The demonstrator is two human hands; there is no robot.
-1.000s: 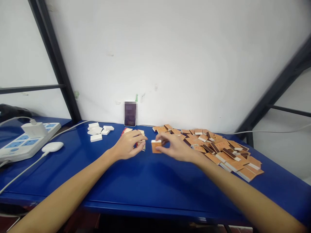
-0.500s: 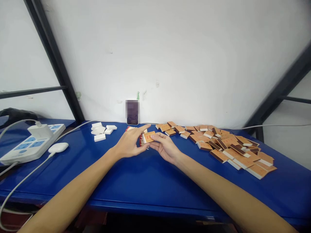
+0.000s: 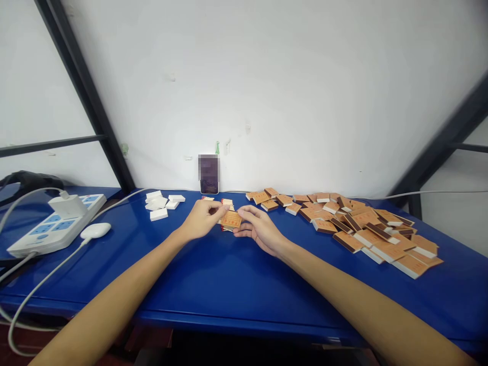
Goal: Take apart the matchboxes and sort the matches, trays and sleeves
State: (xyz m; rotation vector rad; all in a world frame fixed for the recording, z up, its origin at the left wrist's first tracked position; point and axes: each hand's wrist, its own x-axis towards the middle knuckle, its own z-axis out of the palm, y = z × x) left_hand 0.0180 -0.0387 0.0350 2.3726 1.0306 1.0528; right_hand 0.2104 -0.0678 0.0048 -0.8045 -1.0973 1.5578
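Note:
An orange matchbox (image 3: 231, 220) is held over the middle of the blue table. My right hand (image 3: 261, 230) grips its right side between thumb and fingers. At the box's upper left, the thumb and forefinger of my left hand (image 3: 202, 219) are pinched together on its end. Loose red-tipped matches (image 3: 227, 202) lie on the table behind and beneath the box, partly hidden by it and my hands. Left of them are several small white box trays (image 3: 158, 214).
Many matchboxes (image 3: 366, 236) are heaped on the right of the blue table (image 3: 213, 284). A phone (image 3: 209, 184) leans against the wall behind the matches. At the left are a power strip (image 3: 57, 229) with a plugged-in charger, a white earbud case (image 3: 95, 231) and cables.
My left hand has gone from spread fingers to a pinch at the box's end. The matchbox has turned slightly, its face now tipped more towards me, and the view has shifted a little.

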